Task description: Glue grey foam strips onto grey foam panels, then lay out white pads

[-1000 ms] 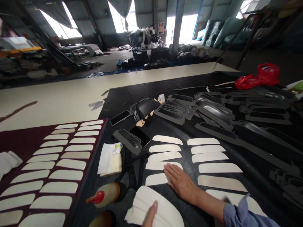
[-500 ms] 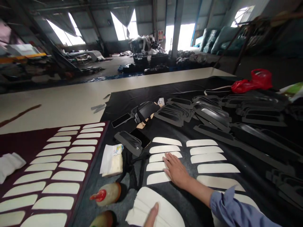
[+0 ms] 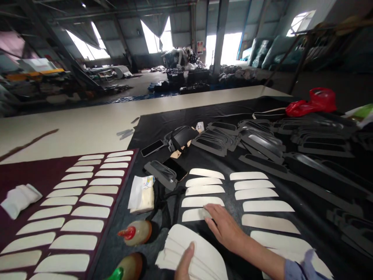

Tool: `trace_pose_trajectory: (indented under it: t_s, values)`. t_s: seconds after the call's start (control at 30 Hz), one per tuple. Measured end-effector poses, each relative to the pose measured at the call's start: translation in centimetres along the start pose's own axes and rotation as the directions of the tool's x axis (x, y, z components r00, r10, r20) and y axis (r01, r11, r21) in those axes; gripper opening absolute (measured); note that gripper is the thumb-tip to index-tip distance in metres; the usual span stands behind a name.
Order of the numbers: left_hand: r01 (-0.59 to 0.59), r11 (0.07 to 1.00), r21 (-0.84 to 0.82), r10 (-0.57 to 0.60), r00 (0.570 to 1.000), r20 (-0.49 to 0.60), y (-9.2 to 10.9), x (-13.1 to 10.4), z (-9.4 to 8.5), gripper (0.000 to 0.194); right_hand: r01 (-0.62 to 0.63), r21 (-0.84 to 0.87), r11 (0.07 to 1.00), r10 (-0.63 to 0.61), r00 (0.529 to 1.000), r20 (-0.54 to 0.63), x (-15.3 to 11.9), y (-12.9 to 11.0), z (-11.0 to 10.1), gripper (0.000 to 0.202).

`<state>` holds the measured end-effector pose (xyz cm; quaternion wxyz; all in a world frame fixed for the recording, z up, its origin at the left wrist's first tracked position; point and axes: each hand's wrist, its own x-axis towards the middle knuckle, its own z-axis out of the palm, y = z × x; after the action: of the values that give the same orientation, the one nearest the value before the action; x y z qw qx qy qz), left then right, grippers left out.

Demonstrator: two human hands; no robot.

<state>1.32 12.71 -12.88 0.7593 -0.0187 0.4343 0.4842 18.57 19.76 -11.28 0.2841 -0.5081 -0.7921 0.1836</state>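
Note:
My left hand (image 3: 185, 264) is at the bottom centre, its thumb lying over a fanned stack of white curved pieces (image 3: 201, 249); its other fingers are hidden. Just right of the stack's top, my right hand (image 3: 223, 225) reaches over the lowest white strip (image 3: 192, 215) of the middle column, fingertips on the strip's right end. Above it lie several more white strips (image 3: 204, 189). Another column of white strips (image 3: 260, 195) runs down the black sheet to the right, partly under my right forearm.
Two bottles, one red-capped (image 3: 141, 232) and one green-capped (image 3: 131, 267), stand left of the stack. Behind them are a tissue pack (image 3: 142, 196) and phones (image 3: 152, 148). White pieces cover a maroon sheet (image 3: 128, 163); dark frames (image 3: 212, 142) and a red bag (image 3: 320, 102) lie right.
My right hand has moved down toward me, from the middle strips to the lowest one. My left thumb stays on the stack. The view has shifted slightly.

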Motion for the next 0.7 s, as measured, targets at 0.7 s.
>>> trace_pose_trajectory:
  t_s: [0.7]
  values:
    - [0.006,0.994,-0.113,-0.033,0.969,-0.243,-3.9,-1.9,1.5,0.051,-0.228,-0.068,0.971,0.238,0.933,0.271,-3.5,-0.1,1.4,0.013]
